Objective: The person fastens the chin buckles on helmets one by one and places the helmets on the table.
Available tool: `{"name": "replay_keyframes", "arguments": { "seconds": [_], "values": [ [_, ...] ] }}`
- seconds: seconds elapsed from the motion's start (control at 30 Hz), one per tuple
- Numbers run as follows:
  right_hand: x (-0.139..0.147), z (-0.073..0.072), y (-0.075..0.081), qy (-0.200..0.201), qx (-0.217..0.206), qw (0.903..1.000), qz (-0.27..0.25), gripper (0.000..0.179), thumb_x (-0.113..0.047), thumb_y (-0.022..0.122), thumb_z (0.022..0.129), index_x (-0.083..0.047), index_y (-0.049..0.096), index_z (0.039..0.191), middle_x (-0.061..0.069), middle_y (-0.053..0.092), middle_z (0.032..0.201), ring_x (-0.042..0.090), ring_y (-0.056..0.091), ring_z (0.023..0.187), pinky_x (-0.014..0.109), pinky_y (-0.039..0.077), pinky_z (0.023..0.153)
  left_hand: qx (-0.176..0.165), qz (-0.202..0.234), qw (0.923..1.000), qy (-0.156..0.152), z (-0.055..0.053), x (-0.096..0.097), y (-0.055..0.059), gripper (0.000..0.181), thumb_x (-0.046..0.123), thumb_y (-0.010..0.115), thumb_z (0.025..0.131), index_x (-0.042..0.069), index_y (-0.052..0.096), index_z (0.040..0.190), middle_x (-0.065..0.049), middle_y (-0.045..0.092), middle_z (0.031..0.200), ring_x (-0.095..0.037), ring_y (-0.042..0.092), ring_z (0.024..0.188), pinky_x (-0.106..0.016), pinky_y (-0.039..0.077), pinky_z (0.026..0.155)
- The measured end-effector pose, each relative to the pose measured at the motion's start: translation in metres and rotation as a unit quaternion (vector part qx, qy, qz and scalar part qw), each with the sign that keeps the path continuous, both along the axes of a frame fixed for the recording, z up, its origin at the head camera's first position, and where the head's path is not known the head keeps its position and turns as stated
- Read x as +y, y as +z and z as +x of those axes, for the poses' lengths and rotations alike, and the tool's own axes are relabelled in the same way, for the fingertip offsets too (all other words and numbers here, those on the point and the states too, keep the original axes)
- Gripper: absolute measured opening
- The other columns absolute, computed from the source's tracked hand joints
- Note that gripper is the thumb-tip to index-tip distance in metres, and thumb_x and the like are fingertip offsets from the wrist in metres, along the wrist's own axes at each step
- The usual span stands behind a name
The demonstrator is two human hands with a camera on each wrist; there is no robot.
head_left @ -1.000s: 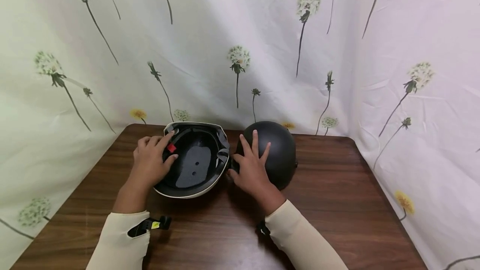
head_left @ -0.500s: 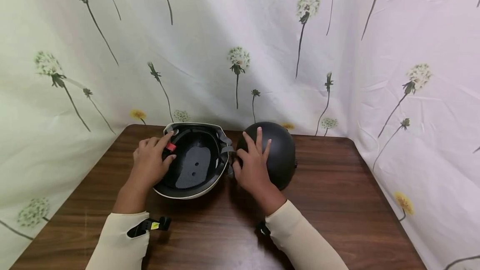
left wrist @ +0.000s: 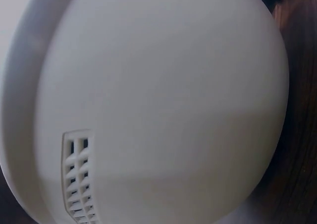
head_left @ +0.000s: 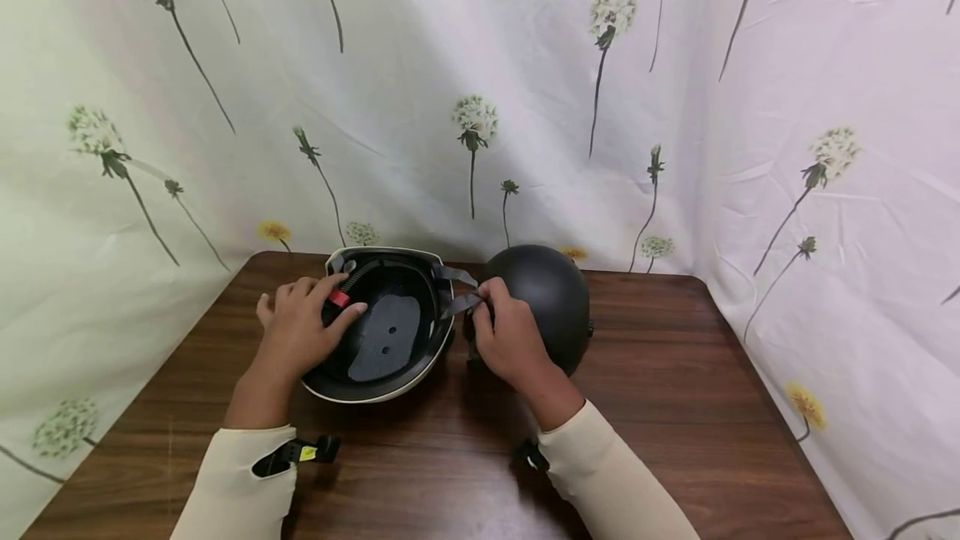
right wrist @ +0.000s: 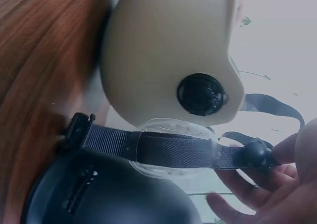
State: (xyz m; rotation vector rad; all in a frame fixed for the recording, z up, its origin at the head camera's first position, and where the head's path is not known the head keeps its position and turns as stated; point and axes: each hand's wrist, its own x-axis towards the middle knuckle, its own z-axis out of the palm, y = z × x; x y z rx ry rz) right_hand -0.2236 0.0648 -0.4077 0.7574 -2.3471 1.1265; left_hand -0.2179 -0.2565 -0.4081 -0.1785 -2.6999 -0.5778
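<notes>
A cream helmet (head_left: 381,397) lies upturned on the table, its black padded inside facing up. My left hand (head_left: 296,332) holds its left rim, thumb inside the bowl, beside a red buckle (head_left: 339,297). From the helmet's right side, grey strap bands (head_left: 459,307) run to my right hand (head_left: 513,340), which pinches the chin strap where they meet. In the right wrist view, the chin strap (right wrist: 173,149) carries a clear chin cup (right wrist: 171,172) and a black buckle (right wrist: 77,127) at its far end. Only the cream shell (left wrist: 168,85) shows in the left wrist view.
Just right of the cream helmet, a black helmet (head_left: 543,290) rests dome up, partly behind my right hand. The dark wooden table (head_left: 420,473) meets a flower-printed cloth (head_left: 405,107) at its back.
My right hand's spread fingers have drawn together on the chin strap, which is now pulled out to the right over the rim. The left thumb has moved further into the bowl.
</notes>
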Motion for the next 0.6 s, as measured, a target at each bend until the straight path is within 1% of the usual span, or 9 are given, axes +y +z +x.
{"name": "replay_keyframes", "arguments": {
  "seconds": [0.1, 0.23, 0.37, 0.4, 0.43, 0.5, 0.6],
  "values": [
    [0.001, 0.002, 0.003, 0.014, -0.007, 0.9999, -0.006, 0.009, -0.01, 0.044, 0.113, -0.007, 0.051, 0.117, 0.004, 0.063, 0.079, 0.01, 0.053, 0.058, 0.028, 0.045, 0.055, -0.005, -0.006, 1.0, 0.001, 0.0, -0.001, -0.001, 0.069, 0.054, 0.071, 0.097, 0.014, 0.053, 0.15, -0.03, 0.051, 0.138, -0.06, 0.037, 0.132, -0.088, 0.008, 0.107],
    [0.003, 0.004, 0.009, 0.023, -0.006, 0.9996, -0.013, 0.011, -0.01, 0.044, 0.113, -0.006, 0.051, 0.12, 0.002, 0.061, 0.075, 0.006, 0.056, 0.059, 0.027, 0.047, 0.055, -0.009, -0.009, 0.9999, -0.004, 0.0, -0.002, -0.002, 0.072, 0.046, 0.079, 0.093, 0.014, 0.051, 0.152, -0.03, 0.05, 0.136, -0.059, 0.036, 0.132, -0.088, 0.007, 0.106],
    [0.006, 0.008, 0.016, 0.02, 0.001, 0.9997, -0.01, 0.011, -0.01, 0.052, 0.111, -0.004, 0.055, 0.12, 0.004, 0.065, 0.082, 0.008, 0.045, 0.05, 0.029, 0.043, 0.053, -0.007, -0.007, 0.9999, -0.007, -0.001, -0.003, -0.003, 0.075, 0.039, 0.083, 0.091, 0.015, 0.049, 0.154, -0.03, 0.05, 0.136, -0.059, 0.036, 0.132, -0.088, 0.006, 0.106],
    [0.007, 0.009, 0.018, 0.02, 0.0, 0.9998, -0.008, 0.013, -0.011, 0.055, 0.11, -0.004, 0.056, 0.121, 0.005, 0.068, 0.087, 0.009, 0.046, 0.05, 0.03, 0.045, 0.055, -0.008, -0.006, 0.9999, -0.007, -0.001, -0.004, -0.004, 0.076, 0.038, 0.082, 0.092, 0.014, 0.048, 0.155, -0.03, 0.05, 0.137, -0.059, 0.035, 0.132, -0.088, 0.006, 0.106],
    [0.008, 0.009, 0.019, 0.018, 0.002, 0.9998, -0.007, 0.016, -0.012, 0.059, 0.108, -0.004, 0.057, 0.122, 0.006, 0.07, 0.09, 0.01, 0.048, 0.053, 0.031, 0.046, 0.057, -0.008, -0.005, 0.9999, -0.007, -0.001, -0.004, -0.004, 0.076, 0.038, 0.082, 0.092, 0.014, 0.048, 0.155, -0.031, 0.05, 0.137, -0.059, 0.035, 0.132, -0.088, 0.005, 0.106],
    [0.011, 0.01, 0.022, 0.02, -0.006, 0.9998, -0.002, 0.026, -0.014, 0.066, 0.105, -0.005, 0.058, 0.128, 0.007, 0.071, 0.1, 0.011, 0.055, 0.06, 0.033, 0.05, 0.063, -0.01, -0.004, 0.9999, -0.007, -0.001, -0.004, -0.004, 0.076, 0.038, 0.082, 0.092, 0.014, 0.047, 0.156, -0.031, 0.05, 0.138, -0.059, 0.036, 0.133, -0.088, 0.005, 0.107],
    [0.017, 0.012, 0.027, 0.033, -0.029, 0.9989, 0.012, 0.043, -0.005, 0.07, 0.1, -0.006, 0.055, 0.14, 0.008, 0.067, 0.103, 0.013, 0.057, 0.068, 0.035, 0.05, 0.068, -0.012, -0.005, 0.9999, -0.005, -0.002, -0.005, -0.003, 0.077, 0.038, 0.081, 0.093, 0.014, 0.045, 0.157, -0.032, 0.049, 0.14, -0.06, 0.036, 0.133, -0.088, 0.005, 0.107]
  ]
}}
